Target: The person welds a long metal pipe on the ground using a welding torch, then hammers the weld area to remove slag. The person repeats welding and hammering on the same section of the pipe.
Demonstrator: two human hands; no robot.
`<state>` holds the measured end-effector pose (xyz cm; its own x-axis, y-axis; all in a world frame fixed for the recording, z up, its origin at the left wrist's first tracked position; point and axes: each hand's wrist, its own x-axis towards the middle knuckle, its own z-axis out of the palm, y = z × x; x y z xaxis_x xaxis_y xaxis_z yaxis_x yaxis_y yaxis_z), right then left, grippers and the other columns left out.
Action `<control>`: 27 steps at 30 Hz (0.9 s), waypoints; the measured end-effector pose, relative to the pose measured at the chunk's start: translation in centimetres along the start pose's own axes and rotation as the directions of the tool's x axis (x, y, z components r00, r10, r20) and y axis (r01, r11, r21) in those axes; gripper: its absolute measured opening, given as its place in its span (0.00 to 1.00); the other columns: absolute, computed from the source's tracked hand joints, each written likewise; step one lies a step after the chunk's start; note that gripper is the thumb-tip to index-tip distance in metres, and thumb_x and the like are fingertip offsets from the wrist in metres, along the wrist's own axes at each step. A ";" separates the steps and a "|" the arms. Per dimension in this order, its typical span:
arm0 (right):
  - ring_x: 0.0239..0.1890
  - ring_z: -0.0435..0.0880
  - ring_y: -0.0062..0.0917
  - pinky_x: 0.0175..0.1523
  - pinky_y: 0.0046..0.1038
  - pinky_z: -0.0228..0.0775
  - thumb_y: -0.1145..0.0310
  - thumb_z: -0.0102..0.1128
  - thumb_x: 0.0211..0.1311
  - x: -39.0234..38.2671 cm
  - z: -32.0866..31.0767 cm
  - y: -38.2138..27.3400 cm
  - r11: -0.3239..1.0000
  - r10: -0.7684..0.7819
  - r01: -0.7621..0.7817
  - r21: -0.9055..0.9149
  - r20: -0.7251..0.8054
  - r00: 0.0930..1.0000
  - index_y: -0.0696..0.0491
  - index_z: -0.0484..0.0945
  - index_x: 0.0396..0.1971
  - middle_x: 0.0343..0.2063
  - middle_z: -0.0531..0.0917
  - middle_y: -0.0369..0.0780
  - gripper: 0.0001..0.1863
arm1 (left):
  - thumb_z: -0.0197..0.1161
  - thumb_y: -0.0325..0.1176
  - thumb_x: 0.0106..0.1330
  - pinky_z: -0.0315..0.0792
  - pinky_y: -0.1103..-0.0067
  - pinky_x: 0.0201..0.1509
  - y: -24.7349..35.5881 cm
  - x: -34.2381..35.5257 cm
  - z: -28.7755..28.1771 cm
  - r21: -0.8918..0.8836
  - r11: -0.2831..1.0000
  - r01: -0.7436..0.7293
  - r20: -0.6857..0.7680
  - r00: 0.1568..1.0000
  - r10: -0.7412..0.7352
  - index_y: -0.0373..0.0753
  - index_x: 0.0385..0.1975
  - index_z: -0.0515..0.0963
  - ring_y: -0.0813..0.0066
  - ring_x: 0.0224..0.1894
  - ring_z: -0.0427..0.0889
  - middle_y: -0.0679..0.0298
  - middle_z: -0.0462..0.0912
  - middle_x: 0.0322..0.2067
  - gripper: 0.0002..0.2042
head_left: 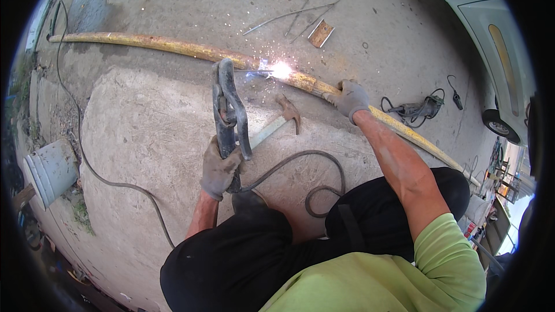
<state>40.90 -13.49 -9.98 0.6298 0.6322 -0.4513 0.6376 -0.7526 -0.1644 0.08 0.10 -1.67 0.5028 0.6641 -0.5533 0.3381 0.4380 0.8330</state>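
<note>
My gloved left hand is wrapped round the handle of a black welding electrode holder. A thin electrode runs from its jaws to a bright arc on a long yellow, rust-marked pipe, with sparks flying off. To the right of the arc, my gloved right hand grips the same pipe from above. A claw hammer with a pale handle lies on the concrete just right of the holder. Glare hides the spot where the electrode meets the pipe.
Beyond the pipe lie several thin rods and a rusty channel piece. A corded angle grinder rests at the right, near a parked vehicle. Black cable loops by my knees. A white bucket sits at the left.
</note>
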 end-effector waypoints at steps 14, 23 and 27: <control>0.50 0.93 0.44 0.59 0.43 0.83 0.38 0.80 0.59 -0.5 -1.3 -1.0 0.999 0.030 -0.031 0.010 0.030 0.999 0.56 0.90 0.51 0.44 0.93 0.49 0.36 | 0.71 0.30 0.74 0.81 0.77 0.28 0.0 0.0 0.1 -0.017 1.000 -0.014 0.018 1.000 0.014 0.29 0.61 0.75 0.77 0.25 0.86 0.60 0.89 0.35 0.20; 0.60 0.88 0.44 0.66 0.41 0.79 0.37 0.79 0.60 -0.1 -0.9 -0.7 0.999 0.015 -0.014 -0.031 0.038 0.999 0.54 0.90 0.53 0.56 0.89 0.50 0.36 | 0.70 0.29 0.75 0.80 0.77 0.28 0.2 -0.1 0.2 -0.034 0.999 -0.002 0.008 1.000 0.003 0.28 0.61 0.75 0.77 0.25 0.85 0.60 0.89 0.34 0.19; 0.60 0.88 0.44 0.66 0.41 0.79 0.37 0.79 0.60 -0.3 -0.9 -0.7 1.000 0.010 -0.010 -0.018 0.031 0.999 0.54 0.90 0.55 0.55 0.90 0.49 0.37 | 0.71 0.30 0.75 0.80 0.77 0.28 0.8 -0.2 0.4 -0.004 1.000 0.008 0.011 1.000 -0.008 0.28 0.60 0.75 0.77 0.25 0.85 0.60 0.89 0.34 0.19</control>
<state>40.71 -12.98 -8.95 0.6222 0.6184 -0.4801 0.6392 -0.7554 -0.1445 0.52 0.09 -0.87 0.5086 0.6538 -0.5602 0.3391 0.4460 0.8283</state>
